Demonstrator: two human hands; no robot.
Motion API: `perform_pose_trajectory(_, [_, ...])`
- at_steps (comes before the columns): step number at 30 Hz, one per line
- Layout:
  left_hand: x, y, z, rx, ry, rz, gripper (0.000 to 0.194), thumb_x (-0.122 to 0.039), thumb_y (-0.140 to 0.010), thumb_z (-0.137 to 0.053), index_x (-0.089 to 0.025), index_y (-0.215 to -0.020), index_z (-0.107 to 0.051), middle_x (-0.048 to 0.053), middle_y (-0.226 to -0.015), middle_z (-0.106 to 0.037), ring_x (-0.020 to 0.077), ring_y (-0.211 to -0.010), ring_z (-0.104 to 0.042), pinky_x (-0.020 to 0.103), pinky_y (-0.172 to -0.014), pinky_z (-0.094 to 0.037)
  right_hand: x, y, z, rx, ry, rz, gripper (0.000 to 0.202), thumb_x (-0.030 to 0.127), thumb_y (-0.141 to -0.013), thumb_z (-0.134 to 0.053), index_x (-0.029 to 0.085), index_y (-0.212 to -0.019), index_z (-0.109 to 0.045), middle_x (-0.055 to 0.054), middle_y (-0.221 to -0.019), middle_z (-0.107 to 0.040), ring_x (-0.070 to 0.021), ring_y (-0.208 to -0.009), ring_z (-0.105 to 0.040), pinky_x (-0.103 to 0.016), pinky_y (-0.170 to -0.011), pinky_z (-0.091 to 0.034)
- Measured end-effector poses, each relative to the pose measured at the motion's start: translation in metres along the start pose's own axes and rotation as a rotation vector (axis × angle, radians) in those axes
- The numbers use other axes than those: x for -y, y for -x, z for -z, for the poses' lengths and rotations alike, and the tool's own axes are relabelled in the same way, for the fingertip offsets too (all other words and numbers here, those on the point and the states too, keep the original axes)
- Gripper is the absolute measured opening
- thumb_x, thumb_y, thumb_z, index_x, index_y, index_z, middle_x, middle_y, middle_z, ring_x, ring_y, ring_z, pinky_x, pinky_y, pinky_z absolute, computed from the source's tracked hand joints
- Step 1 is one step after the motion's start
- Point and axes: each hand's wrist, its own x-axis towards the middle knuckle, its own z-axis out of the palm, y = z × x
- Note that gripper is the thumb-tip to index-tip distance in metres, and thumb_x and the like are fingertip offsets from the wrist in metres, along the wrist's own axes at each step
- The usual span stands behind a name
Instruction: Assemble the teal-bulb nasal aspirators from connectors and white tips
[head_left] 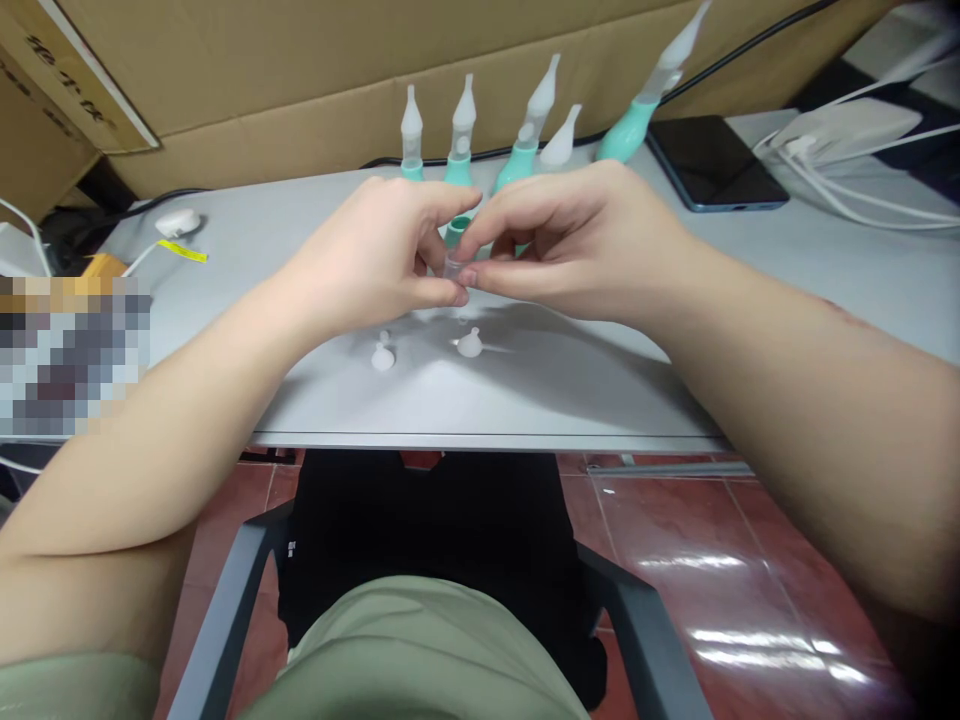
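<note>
Head view: left hand [401,250] and right hand [559,240] meet over the worktop [360,405], fingertips of both closed on a small clear cylinder [453,266], a two-sided pinch that presumably steadies so slight a part; a green bulb's mouth [457,229] shows just behind, whether joined cannot be told. Two small white funnel-shaped pieces [470,344] lie on the near side, probably for short reach; four green bulbs with white nozzles [519,168] and one loose white nozzle [559,145] line the back, likely out of the fingers' way. Grey surface backs onto cardboard [300,80]; phone [716,165] at right, black chair [427,520] and red tiled floor [667,520] below.
</note>
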Motion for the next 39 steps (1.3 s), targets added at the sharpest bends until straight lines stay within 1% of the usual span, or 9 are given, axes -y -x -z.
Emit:
perform_pose_trajectory(6, [-0.002, 0.004, 0.009, -0.029, -0.100, 0.098, 0.030, -0.034, -0.077, -0.108, -0.031, -0.100, -0.089, 0.004, -0.106, -0.092, 0.0351, -0.110, -0.089, 0.043, -0.088, -0.058, 0.003, 0.002, 0.009, 0.051, 0.130, -0.042, 0.010, 0.027, -0.099, -0.090, 0.029, -0.092, -0.084, 0.001, -0.081, -0.069, -0.0217, -0.077, -0.058, -0.042, -0.078, -0.044])
perform_pose_trajectory(12, [0.000, 0.002, 0.012, -0.040, -0.092, 0.056, 0.021, -0.038, -0.087, -0.100, -0.031, -0.106, -0.095, 0.006, -0.108, -0.096, 0.0341, -0.110, -0.088, 0.046, -0.095, -0.063, 0.002, -0.001, 0.008, 0.114, 0.202, -0.133, 0.014, 0.013, -0.096, -0.091, 0.023, -0.098, -0.083, 0.001, -0.084, -0.070, -0.0162, -0.075, -0.056, -0.037, -0.074, -0.043])
perform_pose_trajectory(16, [-0.004, 0.003, 0.009, -0.049, -0.143, 0.033, 0.021, -0.034, -0.091, -0.092, -0.029, -0.110, -0.097, 0.005, -0.105, -0.096, 0.0325, -0.106, -0.089, 0.044, -0.088, -0.061, -0.007, -0.001, 0.009, 0.143, 0.270, -0.105, 0.010, 0.023, -0.104, -0.093, 0.022, -0.101, -0.084, 0.002, -0.084, -0.068, -0.0145, -0.077, -0.057, -0.033, -0.074, -0.044])
perform_pose_trajectory(21, [-0.003, 0.006, 0.009, -0.089, -0.124, -0.020, 0.025, -0.034, -0.093, -0.086, -0.024, -0.114, -0.097, 0.008, -0.105, -0.097, 0.0319, -0.103, -0.093, 0.043, -0.088, -0.066, -0.017, 0.003, 0.019, 0.127, 0.333, 0.052, 0.025, 0.042, -0.109, -0.099, 0.023, -0.111, -0.083, 0.002, -0.089, -0.069, -0.0140, -0.078, -0.063, -0.029, -0.072, -0.047])
perform_pose_trajectory(25, [0.006, 0.006, 0.008, -0.106, -0.103, -0.078, 0.020, -0.034, -0.094, -0.088, -0.025, -0.110, -0.097, 0.007, -0.100, -0.097, 0.0301, -0.096, -0.094, 0.040, -0.082, -0.066, -0.011, 0.006, 0.029, 0.082, 0.225, 0.127, 0.021, 0.037, -0.107, -0.099, 0.025, -0.107, -0.082, 0.002, -0.090, -0.072, -0.0114, -0.073, -0.058, -0.029, -0.064, -0.043])
perform_pose_trajectory(28, [0.010, 0.005, 0.006, -0.131, -0.106, -0.116, 0.018, -0.029, -0.096, -0.087, -0.025, -0.110, -0.097, 0.004, -0.097, -0.096, 0.0273, -0.092, -0.093, 0.038, -0.080, -0.067, -0.011, 0.006, 0.030, 0.231, 0.091, 0.164, 0.013, 0.037, -0.108, -0.096, 0.026, -0.112, -0.091, 0.006, -0.083, -0.073, -0.0087, -0.064, -0.056, -0.026, -0.057, -0.041])
perform_pose_trajectory(32, [0.010, 0.005, 0.003, -0.149, -0.100, -0.097, 0.016, -0.026, -0.096, -0.087, -0.025, -0.109, -0.097, 0.003, -0.097, -0.095, 0.0255, -0.092, -0.092, 0.035, -0.080, -0.067, -0.020, 0.005, 0.024, 0.417, 0.113, 0.196, 0.011, 0.024, -0.107, -0.093, 0.025, -0.115, -0.100, 0.007, -0.082, -0.079, -0.0078, -0.063, -0.059, -0.026, -0.059, -0.042])
perform_pose_trajectory(36, [0.008, 0.005, 0.002, -0.146, -0.067, -0.131, 0.013, -0.025, -0.092, -0.089, -0.025, -0.103, -0.096, 0.002, -0.091, -0.093, 0.0243, -0.086, -0.090, 0.036, -0.078, -0.067, -0.017, 0.003, 0.017, 0.424, 0.126, 0.153, 0.017, 0.011, -0.104, -0.088, 0.025, -0.101, -0.099, 0.006, -0.081, -0.082, -0.0088, -0.064, -0.060, -0.028, -0.063, -0.044])
perform_pose_trajectory(39, [0.006, 0.005, 0.001, -0.114, -0.009, -0.136, 0.013, -0.026, -0.091, -0.090, -0.025, -0.103, -0.095, 0.002, -0.089, -0.092, 0.0232, -0.082, -0.087, 0.035, -0.076, -0.065, -0.012, 0.003, 0.019, 0.383, 0.047, 0.050, 0.014, 0.012, -0.105, -0.090, 0.023, -0.100, -0.097, 0.004, -0.080, -0.082, -0.0098, -0.065, -0.063, -0.028, -0.061, -0.044])
